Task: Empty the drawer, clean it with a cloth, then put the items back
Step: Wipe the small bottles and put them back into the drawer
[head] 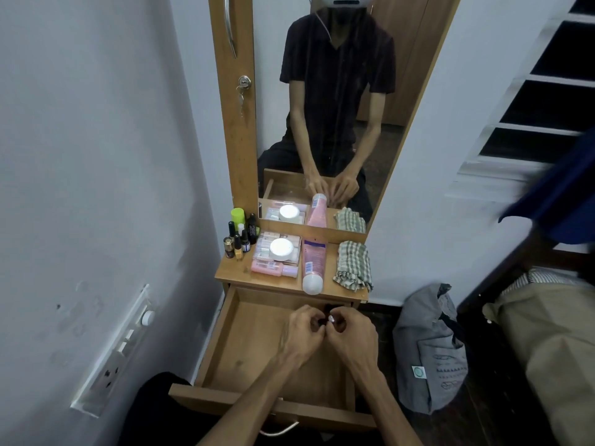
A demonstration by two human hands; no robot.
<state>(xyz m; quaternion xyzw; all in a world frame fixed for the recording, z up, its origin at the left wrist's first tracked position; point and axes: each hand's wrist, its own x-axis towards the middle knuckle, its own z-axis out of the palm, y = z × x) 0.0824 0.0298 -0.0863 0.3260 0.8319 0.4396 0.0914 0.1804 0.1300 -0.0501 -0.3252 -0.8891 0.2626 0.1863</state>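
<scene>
The wooden drawer (pixel 225 336) is pulled out below the dressing table, and its visible floor is bare wood. Both my hands hover over its back right part, fingers curled and fingertips nearly meeting. My left hand (pixel 302 331) pinches a small dark item (pixel 320 322). My right hand (pixel 352 333) pinches a small pale item (pixel 332 318); what either item is cannot be made out. On the tabletop (pixel 231 273) lie a folded checked cloth (pixel 353 265), a pink lotion bottle (pixel 313 265) on its side, a white round jar (pixel 281 248) on pink boxes (pixel 267 267), and several small bottles (pixel 240 235).
A mirror (pixel 338 107) above the table reflects me. The wall with a switch panel (pixel 112 352) is close on the left. A grey bag (pixel 429 352) stands on the dark floor to the right, beside a tan bundle (pixel 553 342). The drawer's metal handle (pixel 280 431) is near my wrists.
</scene>
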